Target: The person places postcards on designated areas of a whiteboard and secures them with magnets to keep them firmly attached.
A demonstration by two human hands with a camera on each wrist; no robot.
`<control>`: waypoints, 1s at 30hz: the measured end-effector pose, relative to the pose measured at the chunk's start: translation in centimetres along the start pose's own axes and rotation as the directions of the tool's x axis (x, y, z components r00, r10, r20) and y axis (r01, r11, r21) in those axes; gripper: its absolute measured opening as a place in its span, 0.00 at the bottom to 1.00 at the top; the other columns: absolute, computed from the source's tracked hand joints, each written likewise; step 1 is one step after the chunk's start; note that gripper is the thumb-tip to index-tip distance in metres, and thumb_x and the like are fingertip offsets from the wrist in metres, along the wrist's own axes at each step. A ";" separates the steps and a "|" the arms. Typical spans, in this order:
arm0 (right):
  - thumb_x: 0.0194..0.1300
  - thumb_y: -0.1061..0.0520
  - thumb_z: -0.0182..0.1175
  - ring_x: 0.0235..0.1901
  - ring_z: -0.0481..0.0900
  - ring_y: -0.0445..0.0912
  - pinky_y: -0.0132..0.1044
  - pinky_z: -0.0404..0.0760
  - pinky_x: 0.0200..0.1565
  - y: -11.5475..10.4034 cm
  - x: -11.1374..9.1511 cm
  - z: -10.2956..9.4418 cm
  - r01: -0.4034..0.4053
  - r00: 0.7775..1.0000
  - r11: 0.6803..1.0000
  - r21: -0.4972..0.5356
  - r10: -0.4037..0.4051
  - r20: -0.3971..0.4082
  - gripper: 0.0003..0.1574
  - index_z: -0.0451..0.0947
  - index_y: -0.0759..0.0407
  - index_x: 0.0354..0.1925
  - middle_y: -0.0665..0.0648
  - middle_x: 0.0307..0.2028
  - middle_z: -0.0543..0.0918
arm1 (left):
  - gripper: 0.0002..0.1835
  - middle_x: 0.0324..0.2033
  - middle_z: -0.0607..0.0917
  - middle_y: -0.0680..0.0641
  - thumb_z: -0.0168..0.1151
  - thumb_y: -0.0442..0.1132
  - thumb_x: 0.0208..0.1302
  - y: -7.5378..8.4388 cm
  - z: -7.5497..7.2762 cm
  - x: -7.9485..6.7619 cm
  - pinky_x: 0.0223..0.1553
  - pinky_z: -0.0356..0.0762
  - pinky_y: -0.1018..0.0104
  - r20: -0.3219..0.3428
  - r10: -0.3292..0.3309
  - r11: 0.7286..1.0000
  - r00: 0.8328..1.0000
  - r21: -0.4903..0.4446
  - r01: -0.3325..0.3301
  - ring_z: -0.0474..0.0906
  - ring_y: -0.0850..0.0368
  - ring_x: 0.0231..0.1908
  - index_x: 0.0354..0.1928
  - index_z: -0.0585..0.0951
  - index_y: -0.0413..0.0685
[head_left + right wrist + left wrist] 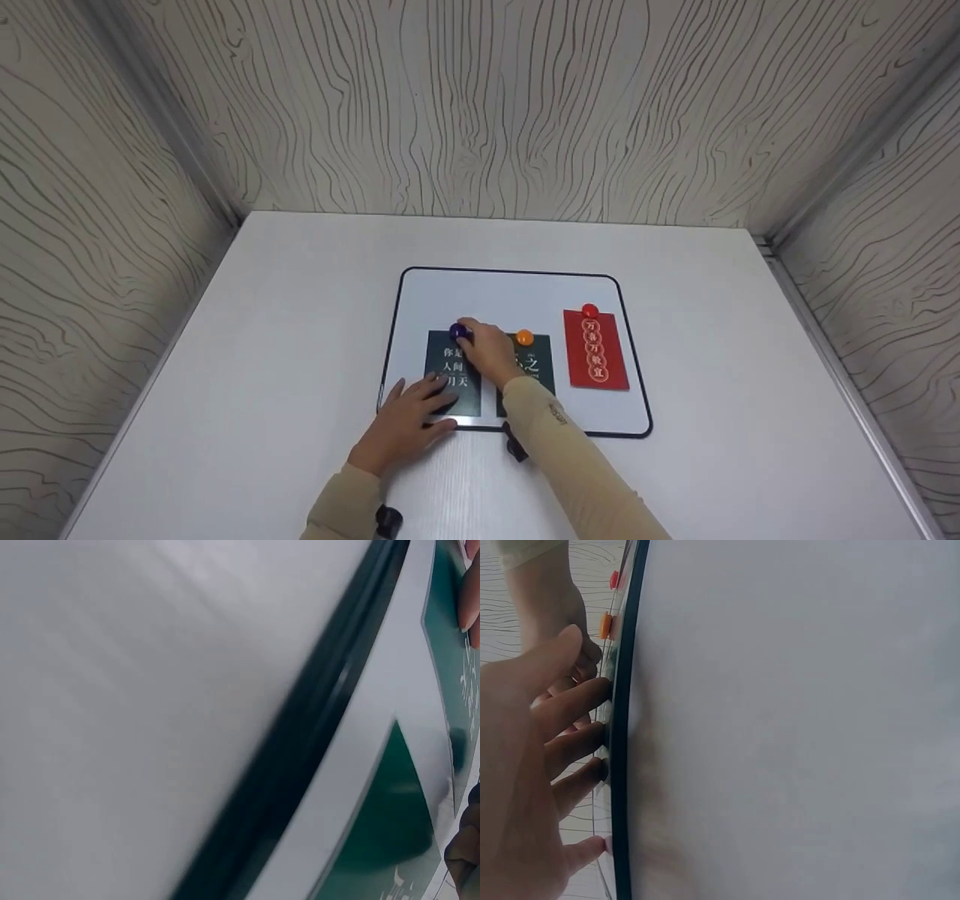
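A whiteboard [517, 296] with a black rim lies on the table. My right hand [491, 354] holds a round purple magnet [458, 331] between thumb and fingers, at the top edge of a dark green card [469, 401] with white characters. With fingers spread, my left hand [405, 421] rests over that card's lower left part and the board's near left corner. The left wrist view shows the left hand's fingers [577, 701] touching the board just past its rim. A second green card [541, 360] lies partly under my right wrist, an orange magnet [524, 337] at its top.
A red card [596, 352] with a column of characters lies on the board's right side, a red magnet [590, 310] at its top edge. The white table [315, 300] surrounds the board. Wood-patterned walls [480, 112] stand behind and on both sides.
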State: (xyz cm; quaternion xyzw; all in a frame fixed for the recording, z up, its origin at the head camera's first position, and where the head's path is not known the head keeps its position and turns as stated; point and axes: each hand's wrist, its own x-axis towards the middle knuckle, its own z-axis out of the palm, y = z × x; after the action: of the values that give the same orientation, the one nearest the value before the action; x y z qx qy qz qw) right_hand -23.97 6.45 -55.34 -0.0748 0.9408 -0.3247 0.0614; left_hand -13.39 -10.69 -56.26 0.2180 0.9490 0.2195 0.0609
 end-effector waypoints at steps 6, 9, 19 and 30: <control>0.69 0.53 0.57 0.60 0.79 0.54 0.50 0.76 0.63 -0.1 0.0 0.1 0.034 0.999 0.999 -0.023 -0.035 -0.015 0.25 0.73 0.52 0.63 0.58 0.59 0.81 | 0.27 0.68 0.73 0.47 0.52 0.62 0.66 0.1 0.0 -0.1 0.72 0.55 0.38 -0.015 0.001 1.000 1.000 0.001 -0.001 0.65 0.46 0.70 0.62 0.76 0.60; 0.69 0.53 0.57 0.59 0.80 0.53 0.49 0.77 0.63 0.0 -0.1 0.2 0.043 0.999 0.998 -0.039 -0.044 -0.019 0.24 0.73 0.53 0.62 0.59 0.58 0.81 | 0.27 0.67 0.73 0.48 0.53 0.61 0.66 0.1 0.1 -0.1 0.72 0.55 0.38 -0.016 0.002 1.000 1.000 -0.001 -0.002 0.64 0.46 0.71 0.62 0.76 0.60; 0.69 0.52 0.56 0.60 0.78 0.53 0.50 0.75 0.64 0.2 -0.2 0.3 0.014 1.000 1.000 -0.023 -0.014 0.004 0.26 0.71 0.52 0.64 0.58 0.60 0.80 | 0.27 0.68 0.72 0.48 0.52 0.61 0.66 -0.1 0.0 0.2 0.73 0.55 0.38 -0.005 0.009 1.000 1.000 0.009 -0.009 0.65 0.46 0.71 0.63 0.75 0.61; 0.70 0.49 0.56 0.61 0.78 0.54 0.51 0.74 0.65 0.0 -0.5 -0.2 0.017 1.000 1.000 -0.010 -0.017 0.019 0.26 0.71 0.49 0.64 0.58 0.61 0.79 | 0.22 0.65 0.75 0.47 0.54 0.56 0.68 0.4 -0.1 0.6 0.69 0.61 0.37 -0.045 -0.021 0.999 0.999 0.036 0.023 0.68 0.45 0.68 0.59 0.78 0.58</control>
State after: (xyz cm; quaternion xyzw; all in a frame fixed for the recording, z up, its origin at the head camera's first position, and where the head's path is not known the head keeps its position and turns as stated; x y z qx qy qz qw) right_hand -23.56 6.69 -55.13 -0.0860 0.9412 -0.3197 0.0670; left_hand -13.81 -10.16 -56.00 0.2038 0.9563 0.2061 0.0380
